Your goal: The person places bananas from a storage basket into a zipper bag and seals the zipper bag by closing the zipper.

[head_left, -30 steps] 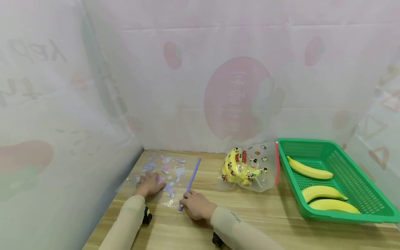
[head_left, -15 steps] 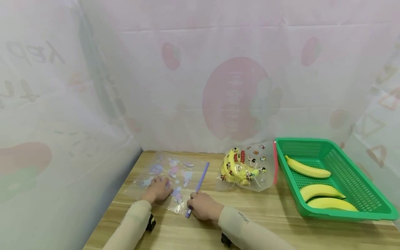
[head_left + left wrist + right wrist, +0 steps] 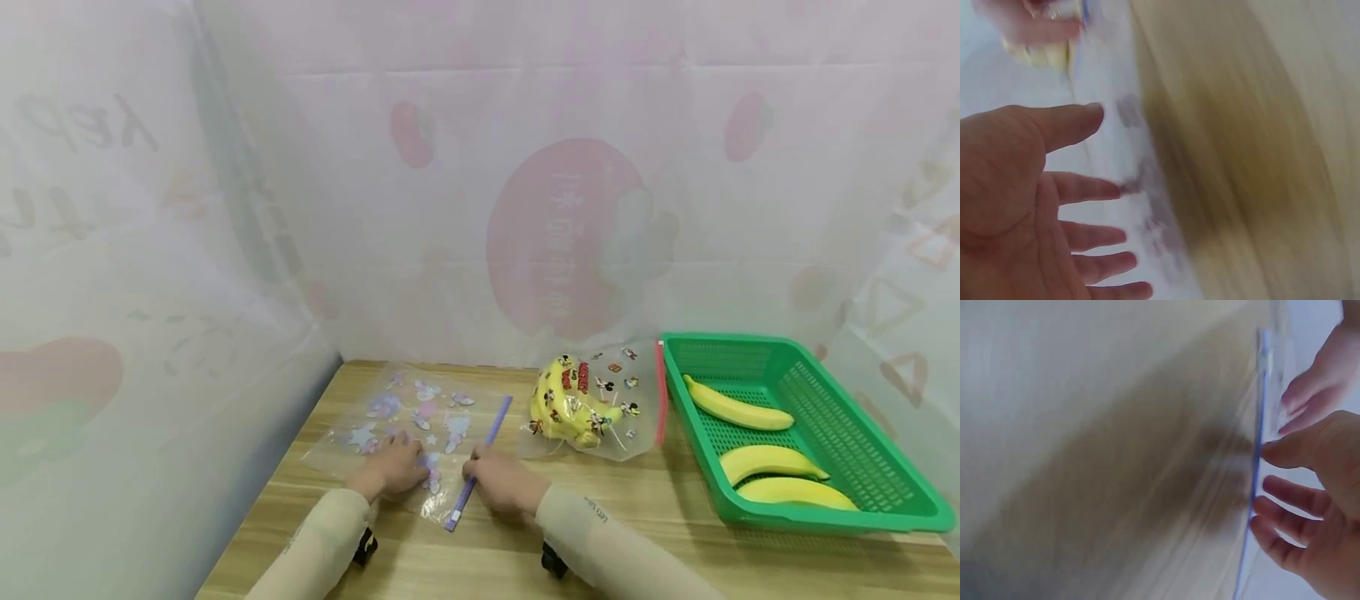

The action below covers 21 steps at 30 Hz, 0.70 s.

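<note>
Ideally, the left grip (image 3: 393, 465), fingers outstretched, should flatten the clear pastel-printed plastic bag (image 3: 426, 412), lower left of frame, while the relaxed right grip (image 3: 504, 479) straightens its narrow purple strip (image 3: 497, 422).

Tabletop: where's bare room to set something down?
Bare wood: between right sleeve and green basket, nearer than the red-edged bag; also between both sleeves. Crowded: the purple-edged bag, with left hand and right hand at it.
</note>
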Available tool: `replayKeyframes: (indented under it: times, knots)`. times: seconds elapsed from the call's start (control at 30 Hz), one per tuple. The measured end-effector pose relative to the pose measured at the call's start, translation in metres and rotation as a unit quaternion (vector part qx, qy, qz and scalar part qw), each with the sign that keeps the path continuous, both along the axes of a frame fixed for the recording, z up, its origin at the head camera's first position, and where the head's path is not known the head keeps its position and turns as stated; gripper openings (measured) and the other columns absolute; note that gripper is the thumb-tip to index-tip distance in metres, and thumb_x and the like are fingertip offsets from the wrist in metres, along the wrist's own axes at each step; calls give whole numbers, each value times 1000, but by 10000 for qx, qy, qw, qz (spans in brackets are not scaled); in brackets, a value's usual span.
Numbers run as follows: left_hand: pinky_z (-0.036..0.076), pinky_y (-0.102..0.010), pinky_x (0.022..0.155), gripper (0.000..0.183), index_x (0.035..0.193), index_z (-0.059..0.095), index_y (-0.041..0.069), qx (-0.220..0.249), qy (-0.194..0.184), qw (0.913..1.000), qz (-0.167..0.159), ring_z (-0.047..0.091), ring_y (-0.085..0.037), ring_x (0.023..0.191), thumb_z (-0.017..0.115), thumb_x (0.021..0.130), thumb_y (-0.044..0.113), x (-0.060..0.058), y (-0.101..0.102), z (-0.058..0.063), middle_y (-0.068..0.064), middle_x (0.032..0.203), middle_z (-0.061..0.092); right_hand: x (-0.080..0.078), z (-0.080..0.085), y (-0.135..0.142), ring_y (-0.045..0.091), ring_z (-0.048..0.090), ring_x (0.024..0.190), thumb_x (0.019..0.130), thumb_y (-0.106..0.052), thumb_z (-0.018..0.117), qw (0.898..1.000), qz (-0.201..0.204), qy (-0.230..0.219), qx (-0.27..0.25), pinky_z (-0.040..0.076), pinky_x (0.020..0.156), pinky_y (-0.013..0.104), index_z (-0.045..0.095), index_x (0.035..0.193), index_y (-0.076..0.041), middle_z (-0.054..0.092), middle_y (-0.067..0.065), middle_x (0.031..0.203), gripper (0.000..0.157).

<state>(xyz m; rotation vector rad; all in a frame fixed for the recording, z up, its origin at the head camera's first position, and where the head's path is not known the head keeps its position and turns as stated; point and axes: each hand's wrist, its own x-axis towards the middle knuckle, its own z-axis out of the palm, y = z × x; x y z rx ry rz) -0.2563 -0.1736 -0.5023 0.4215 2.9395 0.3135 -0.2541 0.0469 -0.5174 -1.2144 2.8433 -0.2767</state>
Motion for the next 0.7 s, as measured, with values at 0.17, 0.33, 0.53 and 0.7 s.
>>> replayKeyframes:
  times: [0.17,0.33,0.53,0.7]
  knots:
    - [47,-44,68,20,86,59,9,42,375,9975,-594,50,-29,84,67,84,27,16,25,9,-9,90,52,-21,-4,9,20,54,104,89,-8,57,9988,-483,10,56,46,89,33,66,111,-16,54,5,116,25]
    - [41,-35,56,28,71,52,14,-34,477,9932,-1062,45,-20,69,67,84,34,28,46,8,-1,74,45,-38,-4,17,26,51,116,88,-6,55,9965,-708,88,434,44,95,38,62,122,-15,53,6,128,35]
    - [50,-48,70,67,100,67,2,-718,149,9953,-634,54,-37,91,58,80,65,40,70,3,-19,97,57,-50,-4,27,29,51,114,95,-18,56,9973,-700,67,191,41,98,40,63,119,-11,57,8,122,26]
    - [51,-54,68,74,106,66,6,-1326,180,9904,-343,54,-37,91,59,73,72,46,84,4,-17,99,55,-54,-4,28,28,53,110,95,-24,58,9979,-638,129,-16,41,95,41,65,114,-12,59,7,117,24]
